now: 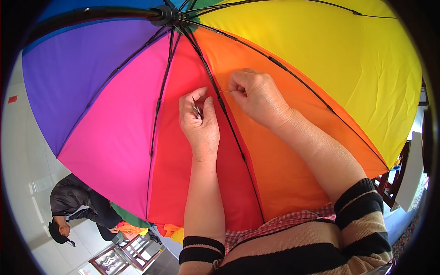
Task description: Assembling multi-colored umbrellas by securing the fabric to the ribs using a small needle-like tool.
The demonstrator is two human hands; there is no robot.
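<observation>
An open umbrella (192, 169) with panels of several colours spreads in front of me, its inner side and black ribs toward me. My left hand (200, 123) is over the red panel, fingers curled round small metal thread snips (197, 110). Its thumb and forefinger stand apart beside a black rib (219, 98). Over the orange panel, my right hand (261, 96) is closed in a pinch. From its fingertips a thin thread-like strand (225, 91) runs to that rib; whether it is thread or a needle is hard to see.
The black shaft (91, 14) slants in from the upper left to the hub (166, 16). A red-and-white checked cloth (284, 220) lies over my lap. At lower left another person (82, 201) in dark clothes is bent near a wooden-framed chair (133, 252) and colourful fabric.
</observation>
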